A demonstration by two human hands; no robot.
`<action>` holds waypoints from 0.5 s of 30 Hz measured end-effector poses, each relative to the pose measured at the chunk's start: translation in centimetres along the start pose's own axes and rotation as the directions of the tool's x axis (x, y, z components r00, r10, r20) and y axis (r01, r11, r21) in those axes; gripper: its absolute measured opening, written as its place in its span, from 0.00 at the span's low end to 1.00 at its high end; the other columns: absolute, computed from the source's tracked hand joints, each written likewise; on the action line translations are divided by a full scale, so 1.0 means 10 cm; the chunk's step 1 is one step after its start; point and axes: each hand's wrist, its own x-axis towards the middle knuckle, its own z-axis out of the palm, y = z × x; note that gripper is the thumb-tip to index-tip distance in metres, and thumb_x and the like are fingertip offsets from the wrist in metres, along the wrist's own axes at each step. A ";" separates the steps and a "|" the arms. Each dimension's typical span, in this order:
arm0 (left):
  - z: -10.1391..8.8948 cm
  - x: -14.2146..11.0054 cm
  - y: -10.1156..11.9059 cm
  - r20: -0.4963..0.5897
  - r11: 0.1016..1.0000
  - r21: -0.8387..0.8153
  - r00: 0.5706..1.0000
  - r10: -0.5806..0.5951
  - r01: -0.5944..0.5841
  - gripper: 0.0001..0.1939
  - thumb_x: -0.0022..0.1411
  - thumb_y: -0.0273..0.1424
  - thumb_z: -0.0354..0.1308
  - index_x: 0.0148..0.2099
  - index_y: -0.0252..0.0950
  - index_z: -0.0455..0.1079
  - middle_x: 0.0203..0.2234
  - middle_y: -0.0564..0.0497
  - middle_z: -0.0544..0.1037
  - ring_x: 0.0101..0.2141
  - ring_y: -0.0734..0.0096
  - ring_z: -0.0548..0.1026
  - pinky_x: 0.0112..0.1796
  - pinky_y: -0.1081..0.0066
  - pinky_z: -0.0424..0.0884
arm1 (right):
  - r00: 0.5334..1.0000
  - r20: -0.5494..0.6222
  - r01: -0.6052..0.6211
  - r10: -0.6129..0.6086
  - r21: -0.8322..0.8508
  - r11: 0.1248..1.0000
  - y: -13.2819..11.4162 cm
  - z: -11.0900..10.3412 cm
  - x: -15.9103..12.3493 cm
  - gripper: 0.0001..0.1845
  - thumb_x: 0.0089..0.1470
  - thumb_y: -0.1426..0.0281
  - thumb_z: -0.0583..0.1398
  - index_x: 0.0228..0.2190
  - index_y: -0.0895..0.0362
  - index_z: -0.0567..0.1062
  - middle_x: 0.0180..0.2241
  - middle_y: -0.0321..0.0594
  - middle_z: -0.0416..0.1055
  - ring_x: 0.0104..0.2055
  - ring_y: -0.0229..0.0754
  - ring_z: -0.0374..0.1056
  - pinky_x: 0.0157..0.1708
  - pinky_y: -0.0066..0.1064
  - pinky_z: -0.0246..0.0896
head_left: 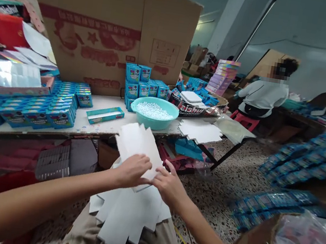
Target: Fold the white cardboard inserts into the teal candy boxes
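Both hands are closed on a white stack of flat, die-cut card blanks (138, 142) raised over my lap. My left hand (135, 171) lies across its near part, fingers curled. At its right edge, my right hand (170, 183) pinches the near corner, with the index finger raised. More white card blanks (129, 215) with notched edges rest on my thighs beneath. On the table ahead stands a turquoise basin (153, 122) full of small white-and-blue pieces. Left of it lies a shallow blue tray (105, 115) with a white inside.
Rows of small blue boxes (62, 112) fill the table's left, with more stacked blue boxes (138, 81) behind the basin. A large cardboard sheet (110, 27) stands at the back. White blanks (200, 131) lie at the table's right. A person (262, 92) sits farther off, back turned.
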 end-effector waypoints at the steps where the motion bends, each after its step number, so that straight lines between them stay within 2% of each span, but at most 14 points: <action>1: -0.11 -0.02 -0.05 -0.150 0.997 0.072 0.988 0.035 -0.025 0.19 0.58 0.38 0.58 0.49 0.34 0.68 0.45 0.42 0.73 0.48 0.56 0.69 0.48 0.60 0.65 | 0.999 0.000 0.041 -0.041 -0.036 0.999 0.06 -0.09 0.00 0.11 0.57 0.77 0.56 0.27 0.53 0.74 0.25 0.35 0.74 0.50 0.43 0.64 0.63 0.50 0.37; 2: -0.23 -0.03 -0.10 -0.261 0.990 0.138 0.963 0.066 -0.030 0.23 0.56 0.35 0.60 0.53 0.35 0.65 0.51 0.41 0.70 0.54 0.55 0.65 0.52 0.58 0.61 | 0.996 0.008 0.090 -0.089 -0.068 0.994 0.11 -0.17 -0.01 0.12 0.57 0.78 0.56 0.26 0.53 0.74 0.25 0.35 0.74 0.51 0.43 0.64 0.64 0.50 0.37; 3: -0.35 -0.04 -0.17 -0.328 0.982 0.190 0.941 0.080 -0.017 0.28 0.54 0.33 0.63 0.56 0.35 0.62 0.55 0.41 0.66 0.57 0.53 0.60 0.55 0.56 0.56 | 0.989 0.020 0.147 -0.146 -0.095 0.985 0.17 -0.24 -0.01 0.12 0.57 0.78 0.55 0.25 0.53 0.73 0.25 0.35 0.73 0.51 0.42 0.64 0.64 0.49 0.39; 4: -0.45 -0.05 -0.24 -0.346 0.975 0.223 0.935 0.072 0.007 0.31 0.52 0.32 0.64 0.57 0.36 0.61 0.56 0.41 0.65 0.58 0.52 0.58 0.57 0.55 0.54 | 0.978 0.030 0.207 -0.205 -0.117 0.971 0.22 -0.31 -0.02 0.13 0.57 0.78 0.55 0.25 0.53 0.73 0.25 0.35 0.73 0.52 0.42 0.64 0.64 0.48 0.40; 5: -0.54 -0.07 -0.31 -0.312 0.972 0.234 0.949 0.043 0.033 0.29 0.51 0.31 0.64 0.56 0.37 0.63 0.55 0.43 0.67 0.57 0.52 0.60 0.56 0.55 0.56 | 0.965 0.035 0.261 -0.258 -0.135 0.956 0.28 -0.36 -0.02 0.13 0.58 0.78 0.55 0.25 0.54 0.73 0.26 0.36 0.74 0.53 0.41 0.64 0.64 0.47 0.41; 7: -0.62 -0.12 -0.43 -0.137 0.978 0.191 0.988 -0.063 0.089 0.17 0.52 0.32 0.61 0.46 0.38 0.70 0.44 0.45 0.76 0.48 0.55 0.71 0.48 0.60 0.64 | 0.942 0.023 0.334 -0.335 -0.161 0.929 0.39 -0.43 -0.03 0.12 0.58 0.78 0.54 0.27 0.55 0.74 0.31 0.38 0.75 0.54 0.40 0.63 0.64 0.44 0.44; 8: -0.62 -0.16 -0.48 -0.042 0.981 0.147 0.992 -0.119 0.124 0.11 0.54 0.32 0.59 0.41 0.38 0.71 0.37 0.46 0.78 0.41 0.57 0.74 0.42 0.63 0.67 | 0.938 0.007 0.344 -0.348 -0.169 0.924 0.44 -0.46 -0.03 0.12 0.58 0.78 0.54 0.30 0.55 0.75 0.35 0.40 0.76 0.56 0.40 0.62 0.63 0.43 0.46; 10: -0.53 -0.25 -0.53 0.080 0.975 0.050 0.972 -0.220 0.216 0.09 0.58 0.32 0.52 0.37 0.36 0.72 0.31 0.46 0.79 0.34 0.60 0.76 0.35 0.67 0.68 | 0.949 -0.048 0.300 -0.312 -0.172 0.938 0.53 -0.49 -0.04 0.13 0.58 0.79 0.53 0.37 0.56 0.76 0.45 0.41 0.74 0.58 0.41 0.59 0.62 0.43 0.50; 11: -0.46 -0.30 -0.54 0.095 0.962 -0.003 0.958 -0.270 0.272 0.10 0.59 0.32 0.50 0.37 0.35 0.72 0.31 0.45 0.79 0.34 0.59 0.77 0.34 0.67 0.68 | 0.961 -0.085 0.246 -0.262 -0.163 0.956 0.56 -0.50 -0.05 0.15 0.58 0.79 0.52 0.41 0.55 0.75 0.48 0.41 0.72 0.59 0.42 0.59 0.62 0.43 0.50; 13: -0.25 -0.40 -0.54 0.098 0.916 -0.135 0.925 -0.368 0.378 0.14 0.61 0.32 0.45 0.38 0.34 0.72 0.35 0.42 0.79 0.37 0.58 0.77 0.35 0.67 0.69 | 0.980 -0.155 0.110 -0.126 -0.108 0.988 0.54 -0.48 -0.09 0.20 0.58 0.79 0.51 0.48 0.54 0.72 0.51 0.40 0.70 0.58 0.43 0.59 0.61 0.45 0.50; 15: 0.01 -0.48 -0.50 0.117 0.833 -0.310 0.887 -0.446 0.459 0.17 0.63 0.32 0.41 0.41 0.32 0.71 0.39 0.42 0.79 0.41 0.59 0.77 0.38 0.67 0.70 | 0.986 -0.163 0.023 -0.023 -0.006 1.000 0.44 -0.41 -0.14 0.22 0.58 0.78 0.51 0.52 0.53 0.68 0.52 0.40 0.70 0.56 0.42 0.61 0.60 0.44 0.51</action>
